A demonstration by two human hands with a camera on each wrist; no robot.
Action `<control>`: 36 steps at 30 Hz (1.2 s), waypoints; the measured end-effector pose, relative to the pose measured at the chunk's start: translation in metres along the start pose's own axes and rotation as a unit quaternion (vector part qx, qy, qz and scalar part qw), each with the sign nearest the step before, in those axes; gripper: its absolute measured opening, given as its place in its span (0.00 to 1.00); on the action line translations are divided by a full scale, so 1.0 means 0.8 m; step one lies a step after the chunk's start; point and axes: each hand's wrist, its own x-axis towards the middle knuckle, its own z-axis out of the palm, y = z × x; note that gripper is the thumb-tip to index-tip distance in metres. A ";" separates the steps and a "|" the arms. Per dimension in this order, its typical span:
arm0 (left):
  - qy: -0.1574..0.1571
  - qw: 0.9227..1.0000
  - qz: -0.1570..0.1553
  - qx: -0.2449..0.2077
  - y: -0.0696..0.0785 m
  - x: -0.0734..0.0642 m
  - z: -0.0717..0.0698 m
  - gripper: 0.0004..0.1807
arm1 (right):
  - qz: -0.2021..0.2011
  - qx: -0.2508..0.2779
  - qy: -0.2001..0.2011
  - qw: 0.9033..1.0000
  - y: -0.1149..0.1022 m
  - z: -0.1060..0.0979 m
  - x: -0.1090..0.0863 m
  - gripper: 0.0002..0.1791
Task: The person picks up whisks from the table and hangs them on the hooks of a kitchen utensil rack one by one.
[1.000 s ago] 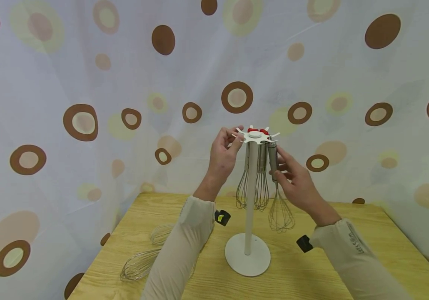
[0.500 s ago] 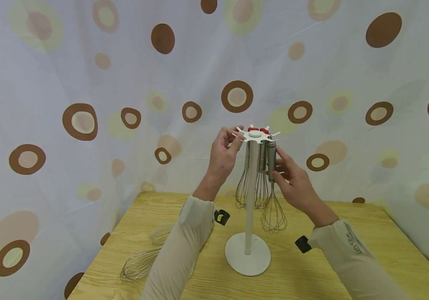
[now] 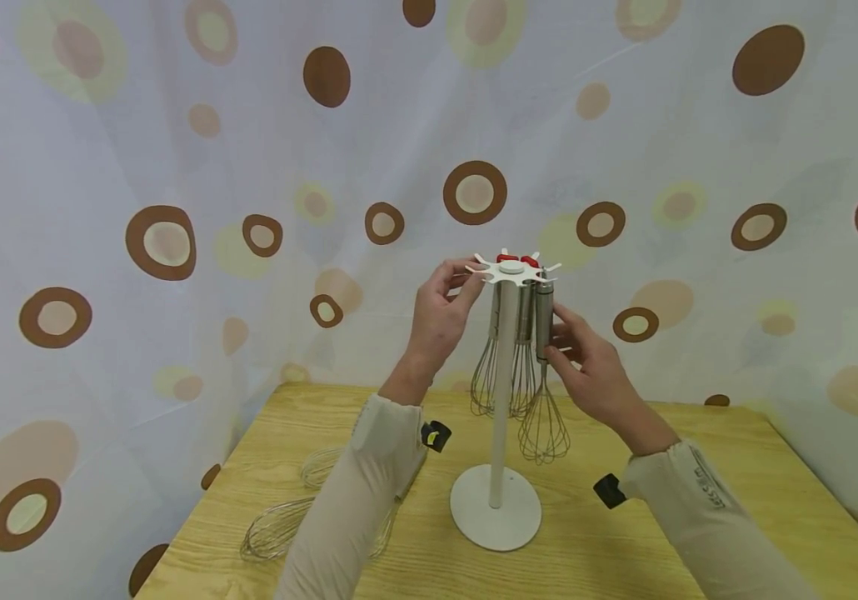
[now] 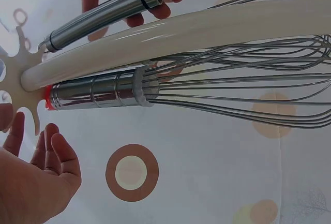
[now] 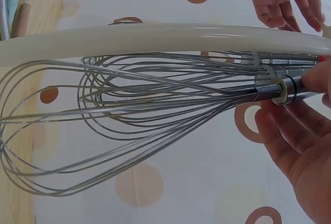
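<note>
A white utensil stand [image 3: 501, 400] with a slotted top stands on the table. My right hand [image 3: 590, 362] holds the metal handle of a whisk [image 3: 545, 417], its fingers and thumb about the handle. That whisk hangs upright, wires down, its handle end at the right edge of the stand's top. My left hand [image 3: 440, 312] is at the top's left edge, thumb and forefinger about one of its arms, other fingers loosely bent. Behind the pole hang two more whisks [image 4: 93, 90] with metal handles; red shows at their upper ends.
More whisks [image 3: 275, 529] lie on the wooden table [image 3: 586, 550] at the left, partly hidden by the left sleeve. A spotted curtain [image 3: 174, 150] hangs behind the table. The stand's round white base [image 3: 474, 521] sits near the middle of the table.
The right hand's whisk has swung left from a slant to nearly upright, closer to the pole. My left hand has shifted slightly left at the stand's top.
</note>
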 end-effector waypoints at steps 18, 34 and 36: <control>-0.066 0.988 -0.104 0.088 -0.068 -0.013 -0.045 0.14 | 0.015 0.006 0.097 0.995 -0.021 -0.036 0.032 0.21; -0.258 0.906 -0.247 0.226 -0.140 -0.071 -0.095 0.17 | 0.030 0.105 0.096 0.989 -0.032 -0.038 0.063 0.19; -0.276 0.897 -0.248 0.240 -0.149 -0.079 -0.099 0.18 | 0.040 0.092 0.095 0.990 -0.034 -0.038 0.064 0.19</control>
